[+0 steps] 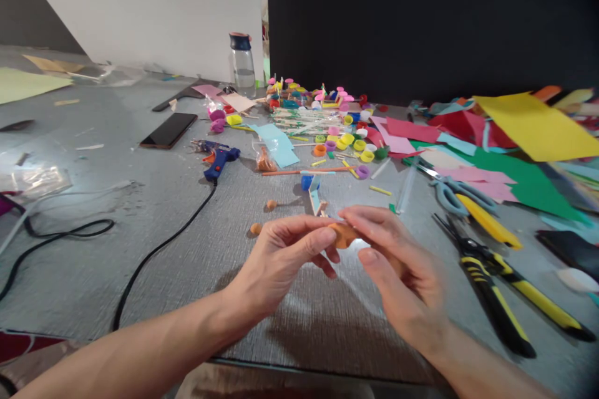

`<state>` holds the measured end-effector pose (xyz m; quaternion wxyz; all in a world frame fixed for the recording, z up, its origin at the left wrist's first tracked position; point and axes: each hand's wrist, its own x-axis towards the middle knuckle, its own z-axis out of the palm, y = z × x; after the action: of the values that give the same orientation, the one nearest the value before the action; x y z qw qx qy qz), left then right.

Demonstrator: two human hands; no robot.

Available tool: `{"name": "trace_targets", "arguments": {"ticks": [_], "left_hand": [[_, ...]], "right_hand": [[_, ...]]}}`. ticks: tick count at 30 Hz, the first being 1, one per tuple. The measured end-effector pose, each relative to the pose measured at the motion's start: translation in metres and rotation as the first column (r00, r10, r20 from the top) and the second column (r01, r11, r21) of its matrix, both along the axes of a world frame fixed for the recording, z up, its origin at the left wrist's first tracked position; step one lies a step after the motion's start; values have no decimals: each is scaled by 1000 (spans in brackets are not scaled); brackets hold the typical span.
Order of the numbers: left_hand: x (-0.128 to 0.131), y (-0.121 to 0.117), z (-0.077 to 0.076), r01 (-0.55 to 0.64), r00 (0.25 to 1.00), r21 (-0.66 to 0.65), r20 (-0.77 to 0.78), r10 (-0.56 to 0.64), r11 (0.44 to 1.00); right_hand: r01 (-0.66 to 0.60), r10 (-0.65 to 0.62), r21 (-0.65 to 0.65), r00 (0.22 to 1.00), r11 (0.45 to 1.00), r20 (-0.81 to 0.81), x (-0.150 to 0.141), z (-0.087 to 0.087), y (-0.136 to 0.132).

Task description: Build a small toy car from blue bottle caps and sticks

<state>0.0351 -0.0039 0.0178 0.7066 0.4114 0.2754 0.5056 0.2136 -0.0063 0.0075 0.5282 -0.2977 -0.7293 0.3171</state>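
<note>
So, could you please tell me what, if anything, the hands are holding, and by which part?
The left hand pinches the left end of an orange-brown piece; the right hand is at its other end, its grip unclear.

left hand (292, 246): bare, slim fingers, thumbnail trimmed short. right hand (409, 274): bare too, same build, thumbnail short and rounded, outline a bit blurred. left forearm (154, 338) bare from the wrist back to the edge of view, smooth, widening away from the hand. right forearm (482, 365) likewise bare, only a shorter stretch visible behind its hand.
</note>
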Motion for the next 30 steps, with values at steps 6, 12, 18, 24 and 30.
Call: {"name": "trace_targets", "arguments": {"ticks": [6,12,18,24,30], "left_hand": [[1,0,-1,7,996,-62,94,-1,998],[2,0,1,9,993,-108,120,4,994],[1,0,1,30,989,-103,145,-14,994],[1,0,0,8,992,-103,122,4,995],[1,-1,3,-33,999,-31,18,34,999]], "right_hand": [[-57,58,-17,991,998,124,0,-4,-4],[-74,75,-16,961,997,268,-2,-5,-5],[-49,17,104,957,993,290,0,-4,-2],[-25,-5,120,970,992,243,0,-4,-1],[23,-47,131,982,991,184,1,-3,0]]}}
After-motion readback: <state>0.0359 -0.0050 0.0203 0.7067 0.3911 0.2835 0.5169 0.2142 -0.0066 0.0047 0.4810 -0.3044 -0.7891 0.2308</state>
